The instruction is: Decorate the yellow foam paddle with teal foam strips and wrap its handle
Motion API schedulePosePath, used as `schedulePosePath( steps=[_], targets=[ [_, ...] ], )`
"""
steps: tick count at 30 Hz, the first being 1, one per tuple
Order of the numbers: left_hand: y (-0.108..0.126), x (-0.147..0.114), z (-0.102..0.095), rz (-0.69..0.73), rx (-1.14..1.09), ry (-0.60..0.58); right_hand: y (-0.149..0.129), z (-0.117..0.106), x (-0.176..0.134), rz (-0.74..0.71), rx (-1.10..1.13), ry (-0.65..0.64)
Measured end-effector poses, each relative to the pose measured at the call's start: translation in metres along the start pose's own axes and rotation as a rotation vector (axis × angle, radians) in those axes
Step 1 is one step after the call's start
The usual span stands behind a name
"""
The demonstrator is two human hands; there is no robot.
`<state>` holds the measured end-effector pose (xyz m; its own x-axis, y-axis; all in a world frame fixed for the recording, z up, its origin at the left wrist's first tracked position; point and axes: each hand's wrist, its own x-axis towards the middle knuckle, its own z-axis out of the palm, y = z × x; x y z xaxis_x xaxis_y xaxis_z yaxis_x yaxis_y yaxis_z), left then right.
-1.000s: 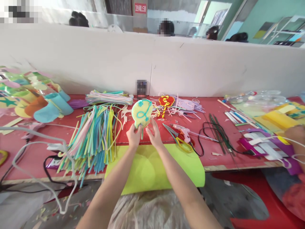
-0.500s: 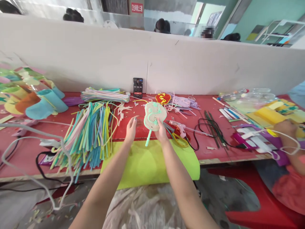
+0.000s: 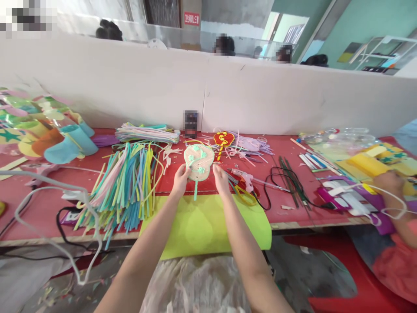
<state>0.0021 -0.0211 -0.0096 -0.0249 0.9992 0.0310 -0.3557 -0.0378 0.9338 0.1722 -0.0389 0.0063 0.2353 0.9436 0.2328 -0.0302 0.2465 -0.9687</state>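
My left hand [image 3: 181,179] grips the left edge of a cream fan-shaped craft piece [image 3: 198,163], made of fuzzy pipe cleaners, with mint-green flowers and a mint-green stem pointing down. It is held up above the table. Just off its right edge is my right hand [image 3: 220,177], fingers slightly curled and apart, with nothing visible in them. Behind lies a smaller red and yellow fan-shaped piece [image 3: 224,139]. Below my hands, a yellow-green sheet [image 3: 202,226] hangs over the table's front edge.
Bundled pipe cleaners [image 3: 127,182] lie left; purple ones [image 3: 254,143] lie behind. A pink glue gun [image 3: 246,179], yellow-handled scissors [image 3: 246,198] and black cable are right. A phone [image 3: 190,124] leans on the white partition [image 3: 146,82]. Another person's hand [image 3: 389,182] is far right.
The fan-shaped piece has moved left from my right hand into my left hand and turned to show its flowered face. My right hand has come away from it.
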Motion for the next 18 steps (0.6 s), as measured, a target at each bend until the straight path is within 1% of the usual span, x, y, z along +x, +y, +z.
schedulePosePath(
  steps=[2,3,4,5,6,8,9,11,13,15,18],
  targets=[
    [-0.003,0.003,-0.005,0.020,-0.035,0.046,-0.013,-0.029,-0.004,-0.068,-0.308,0.107],
    [-0.005,0.004,-0.006,0.027,-0.050,0.060,-0.019,-0.046,-0.007,-0.080,-0.451,0.183],
    [-0.007,0.005,-0.008,0.030,-0.058,0.070,-0.025,-0.064,-0.010,-0.060,-0.589,0.255],
    [-0.008,0.006,-0.009,0.028,-0.061,0.077,-0.030,-0.081,-0.013,-0.017,-0.711,0.307],
    [-0.010,0.007,-0.009,0.024,-0.061,0.083,-0.034,-0.098,-0.016,0.036,-0.824,0.330],
    [-0.012,0.010,-0.010,0.021,-0.056,0.092,-0.038,-0.125,-0.021,0.157,-1.003,0.327],
    [-0.014,0.011,-0.010,0.024,-0.051,0.088,-0.037,-0.134,-0.023,0.228,-1.065,0.321],
    [-0.016,0.012,-0.010,0.031,-0.038,0.078,-0.034,-0.146,-0.027,0.360,-1.112,0.256],
    [-0.018,0.014,-0.010,0.032,-0.023,0.075,-0.029,-0.149,-0.029,0.439,-1.094,0.186],
    [-0.020,0.015,-0.010,0.035,-0.017,0.078,-0.024,-0.148,-0.029,0.465,-1.075,0.142],
    [-0.021,0.015,-0.010,0.028,-0.017,0.065,-0.019,-0.145,-0.028,0.450,-1.102,0.122]
  ],
)
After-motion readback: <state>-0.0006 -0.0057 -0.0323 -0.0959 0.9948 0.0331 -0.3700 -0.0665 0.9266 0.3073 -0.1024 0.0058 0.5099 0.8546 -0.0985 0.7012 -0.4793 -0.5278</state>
